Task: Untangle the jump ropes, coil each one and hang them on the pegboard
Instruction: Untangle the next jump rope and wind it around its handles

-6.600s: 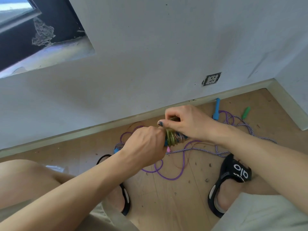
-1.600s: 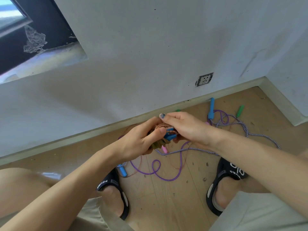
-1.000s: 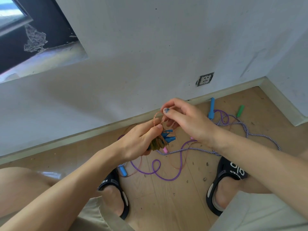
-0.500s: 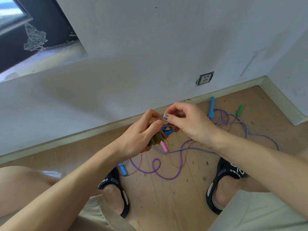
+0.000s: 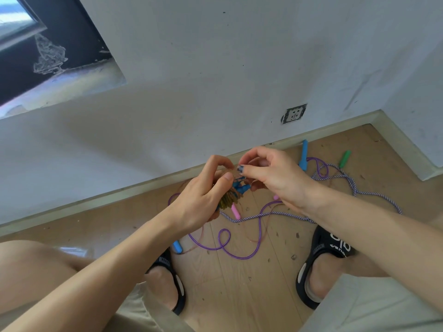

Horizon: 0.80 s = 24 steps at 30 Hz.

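At the centre of the frame the left hand (image 5: 201, 195) curls round a coiled olive-gold rope bundle (image 5: 229, 198) with blue handles (image 5: 242, 186), thumb pressed on top; its grip is closed on the coil. The right hand (image 5: 273, 176) meets it from the right, thumb and forefinger in a narrow pinch on a thin strand at the coil's top, though the strand itself is hard to make out. Both forearms run in from the lower corners.

Below the hands, a purple rope (image 5: 230, 245) and a striped rope (image 5: 347, 183) loop over the wooden floor (image 5: 239, 295) between two black sandals (image 5: 323, 259), near the baseboard (image 5: 119, 195) and the right-hand wall corner. The hands hide part of the coil, and the ropes' crossings beneath the right wrist are covered.
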Motion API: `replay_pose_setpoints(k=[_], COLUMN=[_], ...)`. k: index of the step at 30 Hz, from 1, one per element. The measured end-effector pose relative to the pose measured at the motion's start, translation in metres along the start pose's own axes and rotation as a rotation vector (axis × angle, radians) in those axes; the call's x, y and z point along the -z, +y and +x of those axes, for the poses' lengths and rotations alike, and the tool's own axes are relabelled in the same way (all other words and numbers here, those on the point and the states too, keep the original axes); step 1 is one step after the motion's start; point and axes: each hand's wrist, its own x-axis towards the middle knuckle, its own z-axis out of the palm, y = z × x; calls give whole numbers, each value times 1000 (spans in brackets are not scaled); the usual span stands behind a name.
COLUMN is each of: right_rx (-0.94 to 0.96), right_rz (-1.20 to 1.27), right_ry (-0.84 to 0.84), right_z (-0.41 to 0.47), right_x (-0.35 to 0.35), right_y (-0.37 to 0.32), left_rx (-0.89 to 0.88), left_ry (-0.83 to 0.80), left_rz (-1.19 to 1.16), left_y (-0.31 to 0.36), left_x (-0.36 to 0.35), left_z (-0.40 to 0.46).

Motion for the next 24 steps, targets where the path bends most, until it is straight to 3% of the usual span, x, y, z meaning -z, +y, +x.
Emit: replay_pose_setpoints(k=[12, 24], right_rx=[142, 461], right_rz=[-123, -479], right_ry=[-71, -41], right_z=[-4, -4], right_x=[5, 6], right_y=[-10, -4], left_rx=[20, 71], left_ry=[86, -7], left_rz=[-66, -144], left_y=[0, -4], left_x=[3, 5], left_z=[3, 1])
